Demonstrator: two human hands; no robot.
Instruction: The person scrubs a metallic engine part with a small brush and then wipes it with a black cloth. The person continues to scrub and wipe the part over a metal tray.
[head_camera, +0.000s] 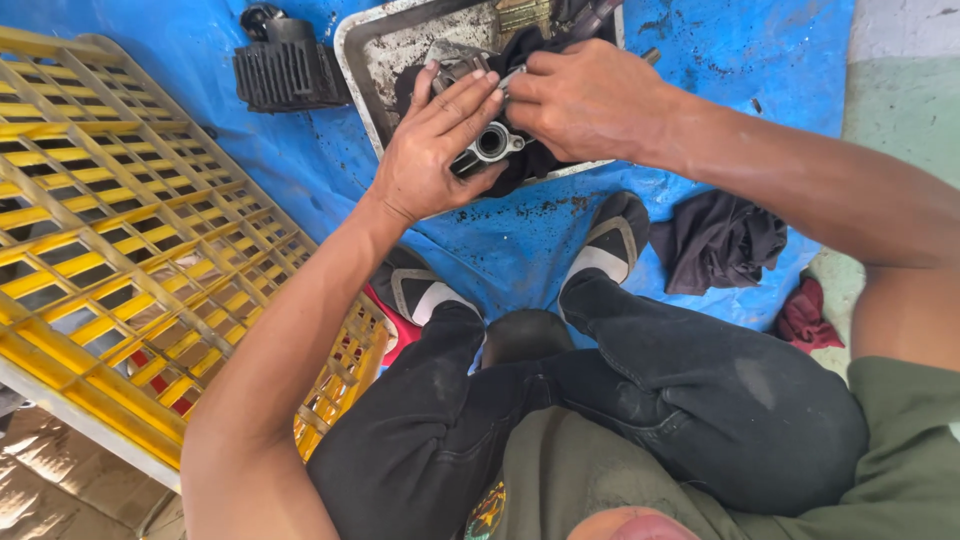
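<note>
Head view: left hand (432, 150) cupped around a grey metal engine part (487, 143), right hand (580, 100) pinching a thin tool (512, 76) against it, over the metal tray (362, 75)

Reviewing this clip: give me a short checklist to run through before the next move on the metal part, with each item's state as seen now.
1. Left hand supports the grey metal part: ok.
2. Right hand pinches a thin tool at the part: ok; tool type cannot tell.
3. Part held over the metal tray: ok.
4. Dark rag within reach on the blue tarp: ok.
5. Grip firmness of either hand: cannot tell.
</note>
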